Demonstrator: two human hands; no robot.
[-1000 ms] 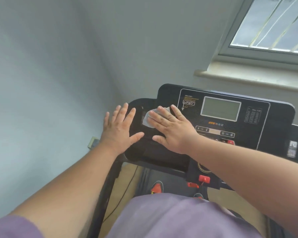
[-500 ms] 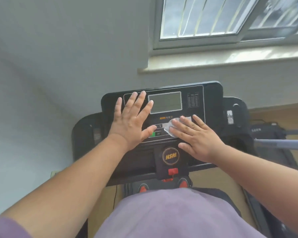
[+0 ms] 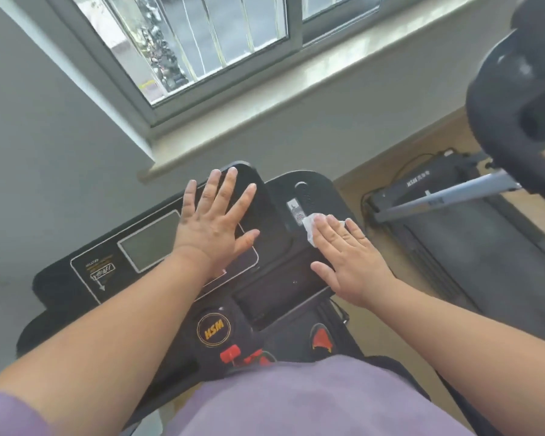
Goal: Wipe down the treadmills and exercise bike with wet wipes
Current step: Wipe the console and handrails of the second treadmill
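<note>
A black treadmill console (image 3: pixel 76 284) with a grey screen (image 3: pixel 150 239) stands in front of me. My left hand (image 3: pixel 216 225) lies flat with spread fingers on the console's right upper part. My right hand (image 3: pixel 348 256) presses a white wet wipe (image 3: pixel 309 226) with straight fingers onto the console's right side tray, beside a small sticker (image 3: pixel 294 212). Most of the wipe is hidden under the fingers.
A second treadmill (image 3: pixel 472 247) with a grey upright (image 3: pixel 447 199) and a black console (image 3: pixel 523 99) stands to the right. A window (image 3: pixel 202 42) and sill (image 3: pixel 296 99) are ahead on the grey wall. A red safety clip (image 3: pixel 230 354) hangs below the console.
My right hand slid the wipe from the console's left side across the button panel to the right side tray. My left hand moved right along the console. The view turned right.
</note>
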